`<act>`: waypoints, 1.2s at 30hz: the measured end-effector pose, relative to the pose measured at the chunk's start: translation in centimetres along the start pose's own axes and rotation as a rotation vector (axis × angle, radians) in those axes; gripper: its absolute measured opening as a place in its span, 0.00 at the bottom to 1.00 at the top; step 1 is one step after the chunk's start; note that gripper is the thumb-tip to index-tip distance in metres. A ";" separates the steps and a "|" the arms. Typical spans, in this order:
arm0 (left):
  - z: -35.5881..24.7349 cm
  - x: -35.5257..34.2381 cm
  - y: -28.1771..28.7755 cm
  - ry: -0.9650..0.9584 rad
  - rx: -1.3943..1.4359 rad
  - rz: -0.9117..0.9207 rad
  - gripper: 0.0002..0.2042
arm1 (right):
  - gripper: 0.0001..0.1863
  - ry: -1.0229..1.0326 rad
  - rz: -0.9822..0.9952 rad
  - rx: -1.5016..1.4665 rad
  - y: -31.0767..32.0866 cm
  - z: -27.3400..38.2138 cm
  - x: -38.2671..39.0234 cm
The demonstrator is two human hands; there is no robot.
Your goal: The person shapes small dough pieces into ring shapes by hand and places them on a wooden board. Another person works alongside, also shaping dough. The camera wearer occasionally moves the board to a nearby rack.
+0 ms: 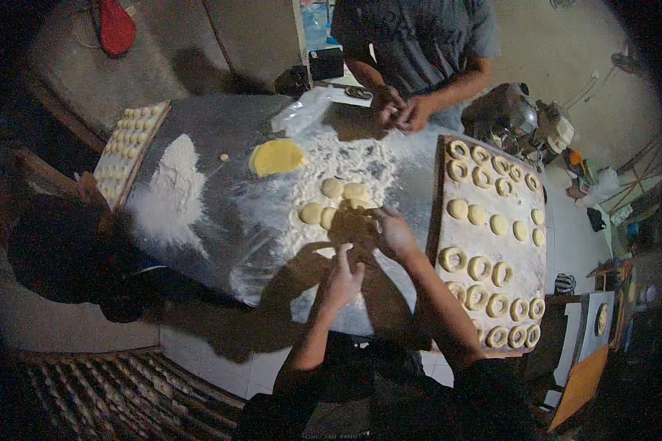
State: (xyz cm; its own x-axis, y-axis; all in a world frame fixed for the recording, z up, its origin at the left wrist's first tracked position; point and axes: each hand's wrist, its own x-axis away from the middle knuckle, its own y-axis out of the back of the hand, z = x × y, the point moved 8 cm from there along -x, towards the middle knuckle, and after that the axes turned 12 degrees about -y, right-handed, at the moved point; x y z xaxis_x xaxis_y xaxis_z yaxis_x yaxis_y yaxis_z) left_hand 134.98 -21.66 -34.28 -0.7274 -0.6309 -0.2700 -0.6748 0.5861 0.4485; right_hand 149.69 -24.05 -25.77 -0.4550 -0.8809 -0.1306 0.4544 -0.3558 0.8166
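Below a small cluster of pale dough balls on the floured table, my left hand is held with a finger and the thumb apart; I see nothing in it. My right hand is just right of the cluster, its fingers bent inward near the dough. Dark shadow covers its fingertips, so whether they touch or hold dough cannot be told. The balls lie in loose white flour, some partly shaded by my hands.
Right stands a board with rows of dough rings and flattened rounds. A yellow dough slab, flour heap and clear plastic bag lie on the table. A tray of dough balls is far left. Opposite, a person's hands are close together.
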 end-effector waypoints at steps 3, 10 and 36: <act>1.3 -1.4 4.6 0.097 -0.030 0.099 0.25 | 0.20 0.014 -0.198 0.530 -3.0 2.6 -1.3; 4.0 -0.5 7.0 0.081 0.054 -0.017 0.20 | 0.32 -0.071 0.235 0.283 -7.0 4.8 3.0; -3.5 -2.9 11.2 0.028 0.312 0.140 0.10 | 0.32 -0.366 -0.205 -0.074 -1.8 9.4 1.5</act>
State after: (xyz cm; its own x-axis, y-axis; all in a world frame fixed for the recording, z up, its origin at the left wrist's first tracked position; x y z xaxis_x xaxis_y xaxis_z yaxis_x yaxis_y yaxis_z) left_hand 129.92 -15.05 -25.47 -0.8148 -0.5446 -0.1988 -0.5775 0.7926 0.1957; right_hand 141.01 -21.81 -22.13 -0.7773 -0.6255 -0.0671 0.3742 -0.5454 0.7500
